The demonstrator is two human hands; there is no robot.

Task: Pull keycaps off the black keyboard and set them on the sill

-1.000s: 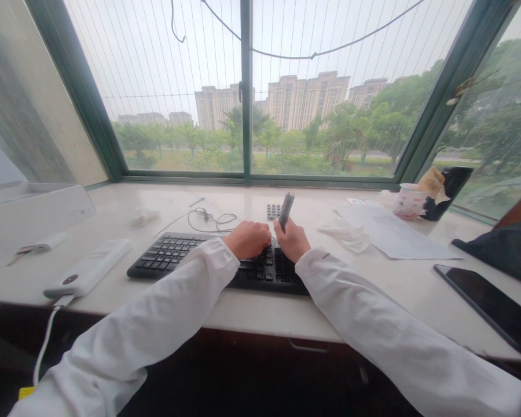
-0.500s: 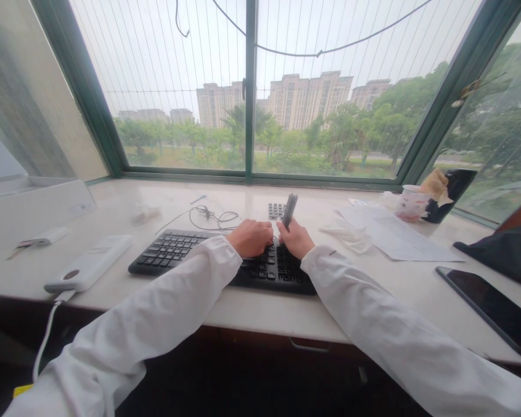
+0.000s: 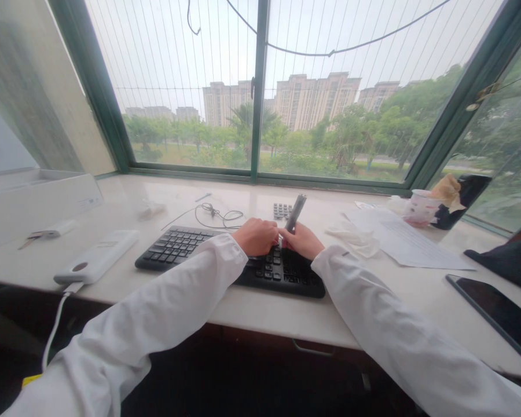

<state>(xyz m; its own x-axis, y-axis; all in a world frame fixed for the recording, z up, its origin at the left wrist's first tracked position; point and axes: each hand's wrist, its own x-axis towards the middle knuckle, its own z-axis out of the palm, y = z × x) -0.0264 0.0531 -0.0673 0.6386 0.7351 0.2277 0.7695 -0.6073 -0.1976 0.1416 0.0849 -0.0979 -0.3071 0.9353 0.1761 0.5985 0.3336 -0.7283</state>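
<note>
My right hand (image 3: 301,241) grips a dark grey pen-like stick (image 3: 296,213) that stands tilted up from its fist above the black keyboard (image 3: 173,249). My left hand (image 3: 256,237) rests curled on the keys and meets my right hand at the stick's lower end. Its fingers hide whatever lies between the hands, and a small pale bit shows there. Both forearms are in white sleeves. Just beyond the keyboard sits a small grey keypad (image 3: 282,211).
On the white stone sill (image 3: 269,310) lie a white power bank (image 3: 96,257) with a cable, a thin tangled wire (image 3: 219,216), crumpled tissue (image 3: 353,241), printed paper (image 3: 410,246), a paper cup (image 3: 420,208) and a black smartphone (image 3: 490,315). A green-framed window (image 3: 260,87) stands behind.
My hands have come together, with the left closing in on the lower end of the stick. The stick now leans further right. The whole view has drifted slightly.
</note>
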